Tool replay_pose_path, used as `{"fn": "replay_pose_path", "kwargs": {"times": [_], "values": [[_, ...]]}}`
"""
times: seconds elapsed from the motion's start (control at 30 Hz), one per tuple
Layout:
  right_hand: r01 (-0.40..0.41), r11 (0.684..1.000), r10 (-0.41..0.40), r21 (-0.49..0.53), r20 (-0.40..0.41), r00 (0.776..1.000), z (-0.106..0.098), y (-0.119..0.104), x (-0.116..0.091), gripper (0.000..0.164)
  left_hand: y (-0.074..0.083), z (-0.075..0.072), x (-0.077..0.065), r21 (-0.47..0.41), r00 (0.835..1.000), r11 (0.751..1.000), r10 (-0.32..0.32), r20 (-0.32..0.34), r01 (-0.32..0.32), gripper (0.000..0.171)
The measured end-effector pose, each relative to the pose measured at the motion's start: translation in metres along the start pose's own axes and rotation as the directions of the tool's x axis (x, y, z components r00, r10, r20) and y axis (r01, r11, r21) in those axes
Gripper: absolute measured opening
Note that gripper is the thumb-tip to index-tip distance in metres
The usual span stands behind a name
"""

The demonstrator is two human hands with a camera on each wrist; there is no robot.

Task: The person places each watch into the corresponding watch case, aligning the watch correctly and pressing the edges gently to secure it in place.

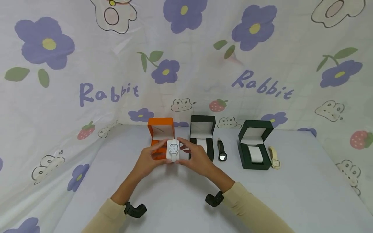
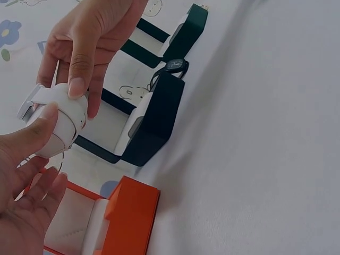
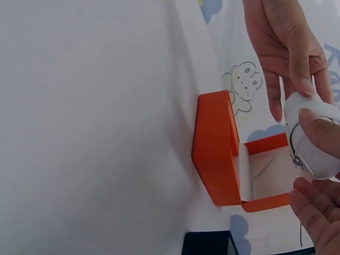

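A white watch (image 1: 173, 148) with a squarish face is strapped round a white cushion (image 2: 56, 122), held up in front of the open orange watch box (image 1: 161, 122). My left hand (image 1: 149, 161) pinches one end of the cushion between thumb and fingers. At the other end, my right hand (image 1: 199, 159) pinches it the same way. In the right wrist view the strap's buckle (image 3: 297, 160) shows on the underside. Part of the orange box is hidden behind my left hand and the watch.
Right of the orange box stands an open black watch box (image 1: 202, 118) with a white cushion, beside a black watch (image 1: 222, 152). Farther right are an open green box (image 1: 245, 158) and a gold-coloured watch (image 1: 274, 158). A patterned cloth (image 1: 198, 71) hangs behind the white table (image 1: 180, 200).
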State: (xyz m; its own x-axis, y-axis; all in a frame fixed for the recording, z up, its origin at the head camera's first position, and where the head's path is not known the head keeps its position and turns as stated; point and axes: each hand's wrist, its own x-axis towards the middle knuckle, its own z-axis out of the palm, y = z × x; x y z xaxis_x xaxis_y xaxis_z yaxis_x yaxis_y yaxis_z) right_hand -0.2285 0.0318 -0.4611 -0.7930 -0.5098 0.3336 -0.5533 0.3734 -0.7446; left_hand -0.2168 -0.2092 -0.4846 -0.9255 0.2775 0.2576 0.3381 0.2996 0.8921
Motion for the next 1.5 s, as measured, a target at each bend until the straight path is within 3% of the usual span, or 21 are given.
{"fn": "replay_pose_path", "kwargs": {"times": [0.1,0.77,0.93,1.2,1.5], "values": [[0.002,1.000,-0.002,0.000,0.001,1.000,0.001,0.000,0.003,0.084,-0.002,-0.002,0.001,0.040,1.000,0.999,-0.010,-0.014,0.010,0.078],[-0.046,0.997,0.049,-0.061,0.041,0.998,0.011,0.002,0.029,0.086,-0.007,-0.027,0.013,0.054,0.997,0.996,-0.074,0.012,0.073,0.077],[-0.063,0.996,0.066,-0.069,0.051,0.997,0.016,0.005,0.033,0.085,-0.008,-0.032,0.016,0.095,0.995,0.990,-0.103,0.010,0.102,0.073],[-0.114,0.984,0.123,-0.134,0.065,0.990,0.027,0.012,0.038,0.085,-0.023,-0.035,0.016,0.113,0.994,0.987,-0.113,0.012,0.111,0.074],[-0.076,0.981,0.085,-0.177,0.043,0.995,0.034,0.015,0.043,0.084,-0.035,-0.039,0.021,0.109,0.997,0.992,-0.075,0.029,0.071,0.074]]}}
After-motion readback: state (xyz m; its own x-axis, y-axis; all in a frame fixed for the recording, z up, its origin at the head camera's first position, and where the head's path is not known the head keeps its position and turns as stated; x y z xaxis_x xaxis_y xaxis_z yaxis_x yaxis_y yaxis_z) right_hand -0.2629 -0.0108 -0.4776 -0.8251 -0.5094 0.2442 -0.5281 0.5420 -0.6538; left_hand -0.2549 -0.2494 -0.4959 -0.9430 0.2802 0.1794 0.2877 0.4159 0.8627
